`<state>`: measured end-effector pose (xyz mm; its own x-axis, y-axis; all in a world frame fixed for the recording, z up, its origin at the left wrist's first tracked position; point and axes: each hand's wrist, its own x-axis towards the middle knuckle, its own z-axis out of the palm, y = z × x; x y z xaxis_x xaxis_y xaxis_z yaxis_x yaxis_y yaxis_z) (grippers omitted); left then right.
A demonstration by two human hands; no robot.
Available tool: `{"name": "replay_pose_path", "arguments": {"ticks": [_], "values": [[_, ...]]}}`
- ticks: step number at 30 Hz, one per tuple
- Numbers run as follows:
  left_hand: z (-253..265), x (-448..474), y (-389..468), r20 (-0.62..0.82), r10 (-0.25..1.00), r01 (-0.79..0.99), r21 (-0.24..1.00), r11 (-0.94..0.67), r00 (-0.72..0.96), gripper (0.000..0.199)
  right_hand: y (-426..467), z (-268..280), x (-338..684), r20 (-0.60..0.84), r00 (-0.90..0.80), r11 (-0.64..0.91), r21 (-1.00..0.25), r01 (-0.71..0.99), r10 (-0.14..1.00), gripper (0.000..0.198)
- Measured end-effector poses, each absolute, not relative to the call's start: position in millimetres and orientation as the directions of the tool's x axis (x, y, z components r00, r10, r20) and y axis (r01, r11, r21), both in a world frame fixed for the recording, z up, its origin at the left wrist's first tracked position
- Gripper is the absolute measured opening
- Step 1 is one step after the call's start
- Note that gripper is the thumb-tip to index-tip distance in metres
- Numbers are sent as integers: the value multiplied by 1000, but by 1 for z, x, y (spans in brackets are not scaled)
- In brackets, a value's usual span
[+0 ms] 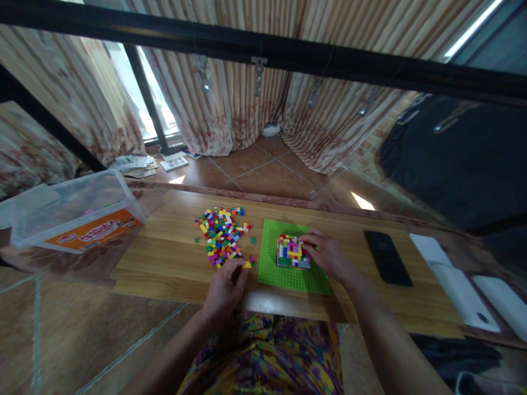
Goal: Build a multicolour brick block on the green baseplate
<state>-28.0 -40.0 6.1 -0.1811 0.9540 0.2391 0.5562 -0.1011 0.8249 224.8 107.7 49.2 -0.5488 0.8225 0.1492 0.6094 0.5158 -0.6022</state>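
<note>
On the wooden table a green baseplate (270,258) carries a low stepped structure of multicoloured toy bricks (284,253), with yellow bricks on its top. My right hand (326,255) reaches over the plate from the right, its fingers drawn together at the structure's upper right edge. Whatever those fingertips hold, if anything, is hidden. Between the thumb and finger of my left hand (225,286) is a small yellow toy brick (246,265). That hand rests by the plate's left side, just below a loose pile of mixed toy bricks (222,236).
A clear plastic box (78,197) with an orange label stands at the left. To the right lie a black phone (387,258) and white flat objects (461,296). A dark metal bar (230,41) crosses above, in front of striped curtains (239,109).
</note>
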Motion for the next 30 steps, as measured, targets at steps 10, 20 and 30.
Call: {"name": "replay_pose_path", "arguments": {"ticks": [10,20,30], "values": [[7,-27,-40,254,950,564,818,-110,-183,11,97,42,221,244,-353,417,-693,588,903,21],[5,-28,-40,241,954,558,824,-103,-180,11,93,42,202,151,-224,253,-796,550,963,25],[6,-27,-41,217,962,556,826,-89,-168,12,97,34,200,87,-172,168,-826,538,981,26]]}}
